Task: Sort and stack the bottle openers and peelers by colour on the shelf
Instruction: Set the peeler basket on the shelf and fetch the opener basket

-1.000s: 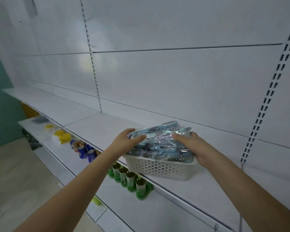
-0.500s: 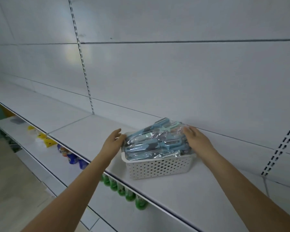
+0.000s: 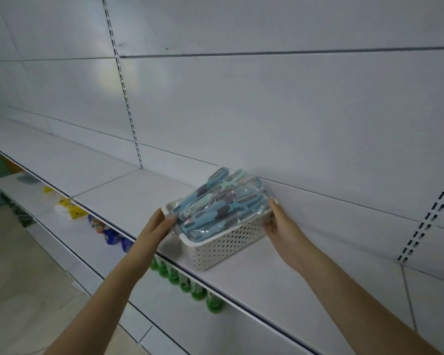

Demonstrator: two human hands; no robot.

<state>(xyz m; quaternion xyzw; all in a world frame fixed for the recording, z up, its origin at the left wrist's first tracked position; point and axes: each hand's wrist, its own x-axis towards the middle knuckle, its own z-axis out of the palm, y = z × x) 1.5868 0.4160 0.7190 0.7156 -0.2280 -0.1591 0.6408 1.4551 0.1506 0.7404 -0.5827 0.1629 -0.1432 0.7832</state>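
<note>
A white perforated basket (image 3: 223, 245) stands on the upper white shelf (image 3: 128, 198), its far end close to the back panel. It is heaped with blue, mint and grey peelers or openers (image 3: 215, 206) in clear plastic wrap. My left hand (image 3: 157, 224) lies against the basket's left corner, fingertips straight on the rim and the wrap. At the basket's right end, my right hand (image 3: 280, 224) has its lower fingers curled round the corner and the index finger up along the rim.
The lower shelf (image 3: 62, 234) carries green bottles (image 3: 190, 288) under the upper shelf's front edge, blue packets (image 3: 110, 234) and yellow items (image 3: 72, 211) further left. A slotted upright (image 3: 124, 93) runs up the back panel. Beige floor lies at the lower left.
The basket has turned and slid back toward the rear panel. Both hands came off the top of the pile to the basket's ends. The view shifted right.
</note>
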